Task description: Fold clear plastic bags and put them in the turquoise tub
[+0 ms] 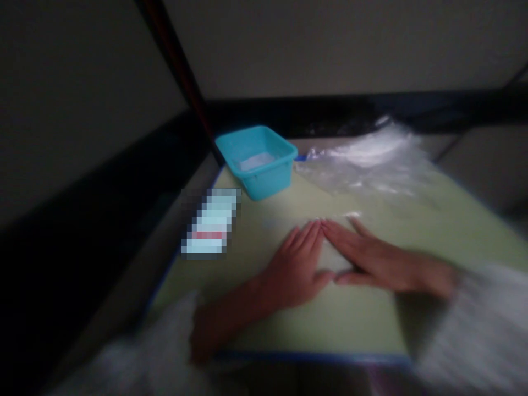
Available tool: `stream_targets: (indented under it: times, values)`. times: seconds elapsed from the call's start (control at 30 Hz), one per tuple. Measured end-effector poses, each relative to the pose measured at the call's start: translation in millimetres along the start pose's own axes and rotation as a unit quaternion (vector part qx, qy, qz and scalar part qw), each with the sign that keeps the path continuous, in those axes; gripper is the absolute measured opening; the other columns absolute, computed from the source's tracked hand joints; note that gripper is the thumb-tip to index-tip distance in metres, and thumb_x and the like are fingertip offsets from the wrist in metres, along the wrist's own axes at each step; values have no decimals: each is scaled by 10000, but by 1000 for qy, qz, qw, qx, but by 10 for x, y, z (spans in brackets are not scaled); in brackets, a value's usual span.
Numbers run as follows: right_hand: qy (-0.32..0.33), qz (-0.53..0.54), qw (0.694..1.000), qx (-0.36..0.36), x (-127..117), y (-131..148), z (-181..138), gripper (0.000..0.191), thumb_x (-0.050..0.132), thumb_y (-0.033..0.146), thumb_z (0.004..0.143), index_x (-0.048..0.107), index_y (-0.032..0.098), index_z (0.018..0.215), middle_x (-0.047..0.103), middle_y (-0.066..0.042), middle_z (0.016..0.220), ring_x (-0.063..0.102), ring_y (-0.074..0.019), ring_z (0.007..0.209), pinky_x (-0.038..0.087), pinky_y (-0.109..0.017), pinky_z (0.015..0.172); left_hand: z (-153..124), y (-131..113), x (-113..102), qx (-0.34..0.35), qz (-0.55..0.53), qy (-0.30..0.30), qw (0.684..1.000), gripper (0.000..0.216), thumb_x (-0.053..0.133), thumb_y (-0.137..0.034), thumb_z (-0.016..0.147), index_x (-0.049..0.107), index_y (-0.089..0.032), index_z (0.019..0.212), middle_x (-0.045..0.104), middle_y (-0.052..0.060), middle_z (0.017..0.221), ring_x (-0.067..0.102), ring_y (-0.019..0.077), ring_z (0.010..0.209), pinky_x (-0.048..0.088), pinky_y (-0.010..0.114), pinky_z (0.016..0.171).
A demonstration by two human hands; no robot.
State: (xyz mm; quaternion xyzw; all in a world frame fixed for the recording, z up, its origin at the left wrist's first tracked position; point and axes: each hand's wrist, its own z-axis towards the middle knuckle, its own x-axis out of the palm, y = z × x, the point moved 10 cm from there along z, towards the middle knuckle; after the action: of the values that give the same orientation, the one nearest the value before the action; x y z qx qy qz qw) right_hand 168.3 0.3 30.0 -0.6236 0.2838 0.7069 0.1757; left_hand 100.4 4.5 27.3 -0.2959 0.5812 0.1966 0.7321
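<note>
My left hand [295,267] lies flat with fingers stretched out, on a thin, pale, partly see-through sheet [337,257] on the table. Across from it, my right hand [371,256] is also spread flat, pressing the same sheet. The fingertips of both hands meet at the far side, and the thumbs nearly touch at the near side, framing a patch of the sheet. A shiny edge glints just beyond the right fingers. Blur and the hands hide the sheet's outline, so its exact kind is unclear.
A turquoise plastic basin [270,181] with something white inside stands at the table's back left corner. Clear plastic bags [371,157] lie heaped at the back right. A pixelated, screen-like rectangle [212,220] is at the left edge. The yellow-green table [330,330] has blue edging; walls stand behind.
</note>
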Motion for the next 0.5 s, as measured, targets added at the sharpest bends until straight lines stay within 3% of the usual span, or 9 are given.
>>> stream_targets:
  times: [0.5]
  values:
    - [-28,-44,999,10,8,-29,-27,882,379,607,890,-103,157,1475,191,-199,1508,225,-319,1373,80,-578,1105,19,186,6,-42,31,3,999,726,381,-512,896,268,-2,1398,203,230,1498,151,285,1413,158,452,1145]
